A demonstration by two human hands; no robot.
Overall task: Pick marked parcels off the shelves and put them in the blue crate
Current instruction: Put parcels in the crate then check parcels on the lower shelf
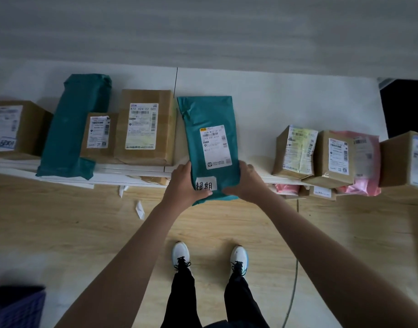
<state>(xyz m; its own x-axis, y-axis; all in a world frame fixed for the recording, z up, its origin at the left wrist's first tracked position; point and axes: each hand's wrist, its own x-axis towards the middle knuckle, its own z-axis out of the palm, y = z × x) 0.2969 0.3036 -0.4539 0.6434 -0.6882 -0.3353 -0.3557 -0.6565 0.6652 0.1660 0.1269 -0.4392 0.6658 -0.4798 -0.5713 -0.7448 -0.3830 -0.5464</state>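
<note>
A teal mailer parcel (203, 117) lies on the white shelf (274, 102), its near end sticking out past the shelf's front edge. It carries a white shipping label and a white tape strip with handwritten black characters near its near end. My left hand (183, 183) grips the parcel's near left edge, thumb on the tape strip. My right hand (247, 182) grips its near right edge. A corner of the blue crate (16, 306) shows on the floor at the bottom left.
Left of the held parcel lie two brown boxes (145, 126), a long teal mailer (73, 124) and another box (13, 129). To the right sit several brown boxes (295, 152) and a pink mailer (368, 159). Lower shelves hold more parcels. Paper scraps (139, 209) lie on the wooden floor.
</note>
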